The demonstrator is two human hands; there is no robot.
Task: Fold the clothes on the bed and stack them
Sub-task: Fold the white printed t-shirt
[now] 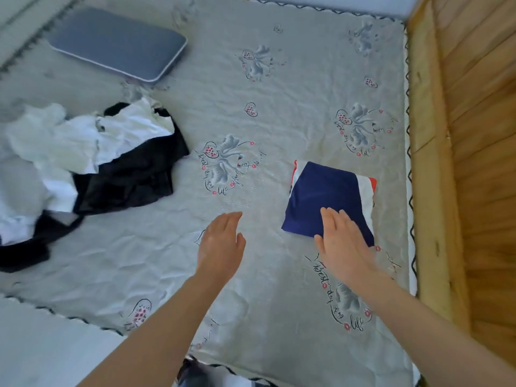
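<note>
Your right hand (342, 241) lies flat, fingers straight and together, on the near corner of the folded shirt (329, 196). That shirt is navy with white and red showing at its far and right edges, and it sits on the bed (279, 93) toward your right, near the wooden frame (435, 163). Your left hand (220, 244) is spread and relaxed, palm down, just left of the shirt and apart from it; you cannot tell whether it touches the sheet. It holds nothing.

The unfolded pile (83, 169) lies well apart on your left: white pieces tangled with black ones, crumpled, part of it blurred at the frame's edge. A grey pillow (117, 43) rests at the far left of the bed, beyond the pile. The sheet is pale, wrinkled, printed with flowers and hearts.
</note>
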